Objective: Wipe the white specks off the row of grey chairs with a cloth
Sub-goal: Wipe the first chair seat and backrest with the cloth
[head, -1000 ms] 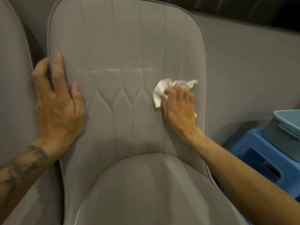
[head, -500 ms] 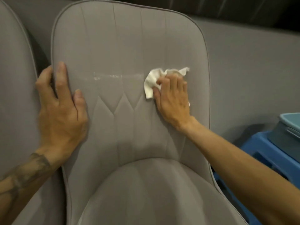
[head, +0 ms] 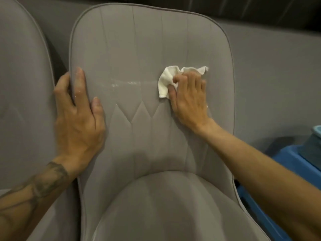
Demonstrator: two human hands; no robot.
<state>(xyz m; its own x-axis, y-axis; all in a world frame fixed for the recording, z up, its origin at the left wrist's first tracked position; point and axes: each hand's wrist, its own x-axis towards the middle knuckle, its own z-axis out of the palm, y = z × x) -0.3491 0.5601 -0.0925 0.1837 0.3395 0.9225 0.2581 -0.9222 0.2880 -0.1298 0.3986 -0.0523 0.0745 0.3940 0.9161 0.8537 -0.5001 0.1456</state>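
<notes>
- Grey chairs: we count two, a first chair (head: 22, 84) cut off by the left edge and a second chair (head: 139, 40) filling the middle, side by side.
- Our left hand (head: 78, 122) grips the second chair's left edge. Forefinger and thumb lie on the front of the backrest, and the other fingers curl round behind the piping.
- We see one thin streak of white specks (head: 132, 82) running across the backrest between our two hands.
- One crumpled white cloth (head: 165, 80) lies against the backrest at the streak's right end, showing above and to the left of the fingers that hold it.
- Our right hand (head: 189, 100) clenches the cloth, knuckles bent over it and thumb tucked beneath, pressing it to the fabric just right of the specks.
- At the far right we count one blue stool (head: 291, 160) with one teal tub (head: 312, 146) on it, both cut by the frame.
</notes>
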